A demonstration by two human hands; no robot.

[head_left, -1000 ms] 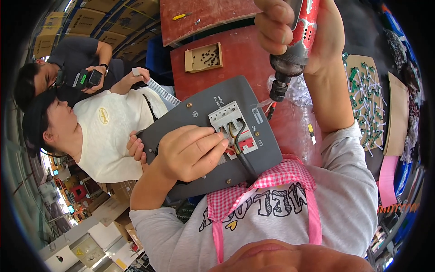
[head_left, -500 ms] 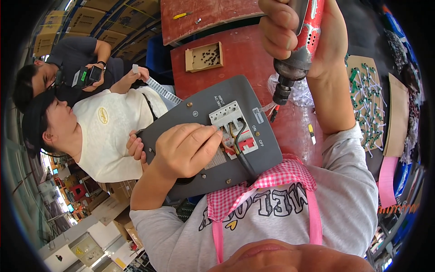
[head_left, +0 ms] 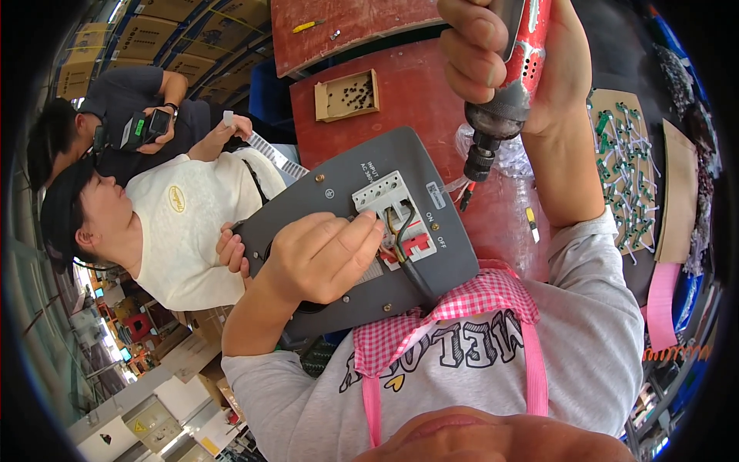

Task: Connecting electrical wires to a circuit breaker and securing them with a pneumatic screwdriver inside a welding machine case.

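My left hand [head_left: 319, 258] is closed, thumb and fingertips pinching a thin wire at the white circuit breaker [head_left: 377, 194]; the fingers hide most of that wire. The breaker, with a red switch part, sits on a dark grey metal panel [head_left: 300, 204]. A black cable [head_left: 418, 283] comes up to it from the panel's near edge, and its separate wires spread toward the terminals. In my right hand [head_left: 558, 92] is a red and black power screwdriver [head_left: 525, 69], gripped around its body. Its chuck points down beside the panel's right side, apart from the breaker.
On the red table [head_left: 416, 85] are a cardboard tray [head_left: 350, 114] of small black parts and a clear plastic bag [head_left: 512, 158]. Green parts with white leads lie on cardboard [head_left: 623, 100] at right. At left, a person in a white shirt [head_left: 192, 231] stands beside another person.
My left fingertips shift slightly at the breaker, and more of the wires shows. The panel moves a little to the left. The power screwdriver stays nearly still. The person in dark clothing tilts their head.
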